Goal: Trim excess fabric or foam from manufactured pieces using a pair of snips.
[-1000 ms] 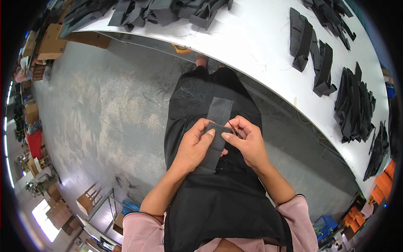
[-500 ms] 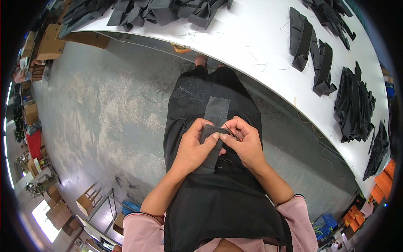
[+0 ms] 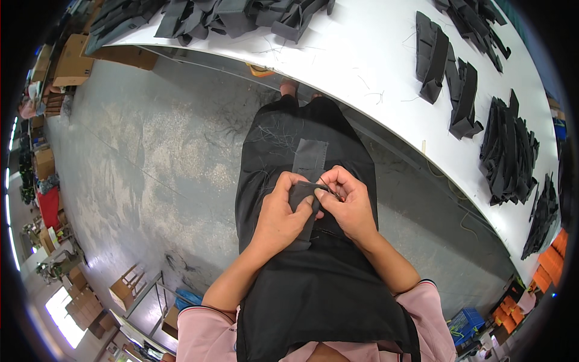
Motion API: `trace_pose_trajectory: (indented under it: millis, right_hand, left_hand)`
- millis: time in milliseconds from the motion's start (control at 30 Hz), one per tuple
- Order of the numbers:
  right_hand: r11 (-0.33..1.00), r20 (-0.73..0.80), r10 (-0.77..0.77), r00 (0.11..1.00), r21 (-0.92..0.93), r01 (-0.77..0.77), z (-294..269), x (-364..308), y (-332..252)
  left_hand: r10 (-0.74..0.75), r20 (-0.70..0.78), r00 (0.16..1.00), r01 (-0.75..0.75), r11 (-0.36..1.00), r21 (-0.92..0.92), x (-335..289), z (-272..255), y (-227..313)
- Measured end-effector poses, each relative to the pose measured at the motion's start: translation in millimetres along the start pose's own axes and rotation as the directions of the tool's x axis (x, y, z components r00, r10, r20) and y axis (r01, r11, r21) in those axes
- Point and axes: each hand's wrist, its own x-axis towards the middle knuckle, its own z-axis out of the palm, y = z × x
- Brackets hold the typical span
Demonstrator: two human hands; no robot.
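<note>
dark grey, flat fabric strip (image 3: 310, 158) lying over the black cloth apron (image 3: 325, 292), a raised edge pinched by left hand (image 3: 275, 214) and right hand (image 3: 351, 208). the thumbs sit closer together than one second ago. from where i stand, a slender dark tool (image 3: 336, 194) at the right fingers is mostly hidden, its kind unclear.

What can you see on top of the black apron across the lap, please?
Loose threads and dark grey fabric, pinched by the left hand and right hand, are over the apron; its surface beneath the fabric and hands cannot be seen.
</note>
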Motion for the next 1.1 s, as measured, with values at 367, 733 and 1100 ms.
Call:
trace_pose_trajectory:
  millis: [367,733,1100]
  right_hand:
    - [0.984,-0.046,0.075,0.996,0.163,-0.067,5.4,-1.0,-10.3]
    - [0.981,-0.124,0.095,0.988,0.179,-0.072,-8.4,15.1,-4.5]
    - [0.995,-0.25,-0.094,0.964,0.01,0.099,-8.4,22.8,2.8]
  left_hand:
    - [-0.163,0.136,0.977,0.205,0.888,-0.412,4.0,-2.9,-11.8]
    - [-0.113,0.371,0.922,0.367,0.56,-0.742,7.2,-16.8,-17.7]
    - [-0.065,0.27,0.961,0.268,0.465,-0.844,30.0,-27.7,-20.4]
